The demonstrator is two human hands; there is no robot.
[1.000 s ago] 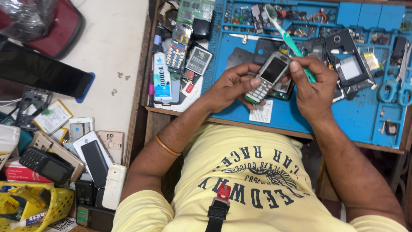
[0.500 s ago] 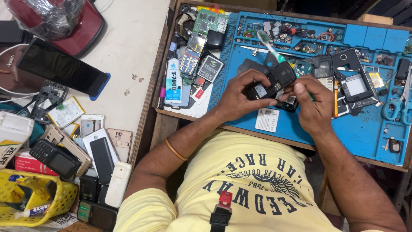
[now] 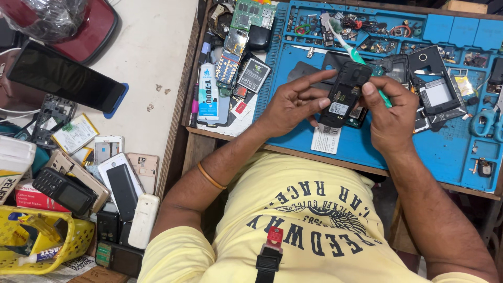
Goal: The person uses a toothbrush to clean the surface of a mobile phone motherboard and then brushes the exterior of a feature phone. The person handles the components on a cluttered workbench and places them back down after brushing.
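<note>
A small black keypad phone (image 3: 343, 97) is held back side up between both hands, its battery bay open with a white label showing. My left hand (image 3: 293, 105) supports its left edge with the fingertips, the index finger stretched out above it. My right hand (image 3: 387, 112) grips the phone's right edge with the thumb on its back, and also holds a green-and-white toothbrush (image 3: 350, 50) that sticks up to the left. All this is above the blue repair mat (image 3: 445, 157).
The mat's trays hold phone shells (image 3: 437, 86), screws and small parts; blue scissors (image 3: 484, 120) lie at right. A glue tube (image 3: 208, 94), circuit boards (image 3: 251, 13) and a battery sit left of the mat. Several phones (image 3: 120, 188), a tablet (image 3: 65, 76) and a yellow basket (image 3: 42, 238) crowd the left table.
The phone was turned over from keypad side up to back side up. Both hands shifted slightly lower on the mat, still holding it.
</note>
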